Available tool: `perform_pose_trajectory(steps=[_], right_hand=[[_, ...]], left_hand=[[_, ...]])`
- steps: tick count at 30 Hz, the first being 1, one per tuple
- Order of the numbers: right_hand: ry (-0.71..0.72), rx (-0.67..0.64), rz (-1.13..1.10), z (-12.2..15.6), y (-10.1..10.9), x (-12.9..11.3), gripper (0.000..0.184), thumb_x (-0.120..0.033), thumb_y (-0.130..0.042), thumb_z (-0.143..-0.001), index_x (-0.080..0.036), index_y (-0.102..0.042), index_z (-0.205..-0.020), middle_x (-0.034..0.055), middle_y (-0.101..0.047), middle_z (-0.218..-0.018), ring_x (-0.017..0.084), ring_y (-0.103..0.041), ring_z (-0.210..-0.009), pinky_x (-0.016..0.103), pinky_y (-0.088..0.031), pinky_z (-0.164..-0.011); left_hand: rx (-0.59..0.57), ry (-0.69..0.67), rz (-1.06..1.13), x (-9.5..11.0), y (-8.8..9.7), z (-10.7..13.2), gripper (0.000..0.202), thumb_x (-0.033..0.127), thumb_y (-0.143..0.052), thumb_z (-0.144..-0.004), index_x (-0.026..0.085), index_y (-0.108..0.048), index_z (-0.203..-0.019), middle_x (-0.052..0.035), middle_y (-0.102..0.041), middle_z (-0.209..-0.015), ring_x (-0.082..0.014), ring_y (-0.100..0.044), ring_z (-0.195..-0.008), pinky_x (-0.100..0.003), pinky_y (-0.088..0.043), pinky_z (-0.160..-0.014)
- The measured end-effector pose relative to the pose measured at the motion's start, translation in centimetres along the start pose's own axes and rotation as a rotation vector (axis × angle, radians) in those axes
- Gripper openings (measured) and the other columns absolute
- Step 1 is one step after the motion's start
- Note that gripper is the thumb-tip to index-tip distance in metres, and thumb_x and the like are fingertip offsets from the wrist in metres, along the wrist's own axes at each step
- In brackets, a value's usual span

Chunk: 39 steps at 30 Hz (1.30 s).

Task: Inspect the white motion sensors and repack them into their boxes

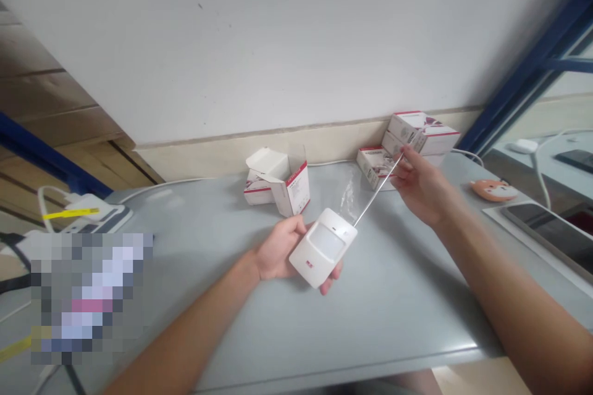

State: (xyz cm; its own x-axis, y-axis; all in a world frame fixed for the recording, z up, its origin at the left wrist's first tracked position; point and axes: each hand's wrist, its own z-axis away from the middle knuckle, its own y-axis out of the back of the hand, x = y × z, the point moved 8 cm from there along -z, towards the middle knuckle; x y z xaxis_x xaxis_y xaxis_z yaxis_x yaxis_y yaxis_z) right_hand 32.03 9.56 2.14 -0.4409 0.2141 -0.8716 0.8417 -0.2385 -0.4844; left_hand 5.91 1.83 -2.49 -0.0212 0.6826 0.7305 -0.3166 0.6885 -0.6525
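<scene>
My left hand [273, 253] grips a white motion-sensor unit [323, 248] above the grey table, fingers wrapped round its back. A thin silver antenna rod [377, 190] runs from the unit's top up to the right. My right hand [419, 185] pinches the rod's far end, fingers closed. An opened white and red carton [280, 182] stands just behind the unit. A crumpled clear plastic bag [349, 191] lies between the carton and my right hand.
Stacked white and red boxes [412, 139] sit at the back by the wall. An orange fox-shaped object [493, 189] and a dark tablet [551, 231] lie at right. White cables and a charger [86, 207] are at left. The grey table [370, 321] ends near me.
</scene>
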Motion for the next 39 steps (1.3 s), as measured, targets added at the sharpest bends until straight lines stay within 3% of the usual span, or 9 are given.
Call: perform_pose_trajectory(steps=[5,13,18,23,29,35,39], right_hand=[[-0.022,0.03,-0.068,0.1,0.1,0.0,0.025,-0.032,-0.089,-0.082,-0.026,-0.065,-0.086,-0.0051,-0.05,-0.07,0.01,-0.04,-0.055,0.023,-0.042,-0.045],[-0.073,0.028,-0.111,0.9,-0.9,-0.5,0.017,-0.031,-0.083,-0.084,-0.03,-0.069,-0.094,-0.0041,-0.053,-0.075,0.01,-0.039,-0.054,0.024,-0.043,-0.045],[-0.073,0.004,-0.125,1.1,-1.1,-0.6,0.019,-0.029,-0.085,-0.084,-0.03,-0.071,-0.096,-0.0059,-0.045,-0.069,0.01,-0.038,-0.053,0.024,-0.046,-0.048],[-0.073,0.065,-0.16,1.2,-0.8,-1.0,0.013,-0.027,-0.081,-0.085,-0.025,-0.072,-0.094,-0.0017,-0.065,-0.089,0.008,-0.046,-0.058,0.02,-0.048,-0.049],[0.066,0.013,-0.088,0.8,-0.7,-2.1,0.024,-0.03,-0.09,-0.078,-0.026,-0.071,-0.092,-0.0044,-0.066,-0.083,0.008,-0.043,-0.057,0.022,-0.042,-0.048],[0.406,0.123,0.057,1.5,-0.1,-4.8,0.061,-0.023,-0.094,-0.066,-0.032,-0.068,-0.12,-0.0033,-0.068,-0.07,0.018,-0.059,-0.07,0.028,-0.029,-0.054],[0.416,0.123,0.096,1.7,-0.4,-5.2,0.064,-0.023,-0.091,-0.068,-0.031,-0.066,-0.127,-0.0042,-0.065,-0.063,0.019,-0.057,-0.068,0.031,-0.026,-0.057]], left_hand=[[-0.004,0.0,0.007,0.1,0.0,0.0,0.051,0.043,-0.038,-0.084,0.01,-0.065,-0.112,-0.0188,-0.075,-0.091,-0.0341,-0.073,-0.072,-0.045,-0.048,-0.077],[0.004,-0.019,0.033,0.2,-0.1,0.0,0.05,0.042,-0.038,-0.082,0.012,-0.064,-0.112,-0.0177,-0.075,-0.088,-0.0329,-0.071,-0.07,-0.043,-0.048,-0.072],[-0.025,-0.024,0.055,0.1,-0.1,0.0,0.052,0.043,-0.038,-0.084,0.01,-0.063,-0.115,-0.018,-0.075,-0.091,-0.0332,-0.072,-0.072,-0.043,-0.048,-0.072],[-0.042,-0.06,0.083,0.1,0.1,-0.1,0.053,0.044,-0.038,-0.083,0.009,-0.062,-0.115,-0.0199,-0.076,-0.092,-0.0333,-0.072,-0.072,-0.043,-0.049,-0.071],[-0.014,-0.051,0.056,0.3,-0.1,0.0,0.05,0.043,-0.04,-0.082,0.01,-0.061,-0.114,-0.019,-0.075,-0.088,-0.0322,-0.07,-0.067,-0.042,-0.048,-0.07],[0.028,-0.072,0.052,0.7,-0.2,0.4,0.051,0.047,-0.04,-0.084,0.011,-0.062,-0.112,-0.0167,-0.073,-0.082,-0.0289,-0.067,-0.061,-0.039,-0.047,-0.065],[0.022,-0.073,0.049,0.7,-0.5,0.4,0.048,0.047,-0.042,-0.084,0.012,-0.062,-0.109,-0.0162,-0.072,-0.08,-0.0274,-0.066,-0.061,-0.037,-0.047,-0.064]])
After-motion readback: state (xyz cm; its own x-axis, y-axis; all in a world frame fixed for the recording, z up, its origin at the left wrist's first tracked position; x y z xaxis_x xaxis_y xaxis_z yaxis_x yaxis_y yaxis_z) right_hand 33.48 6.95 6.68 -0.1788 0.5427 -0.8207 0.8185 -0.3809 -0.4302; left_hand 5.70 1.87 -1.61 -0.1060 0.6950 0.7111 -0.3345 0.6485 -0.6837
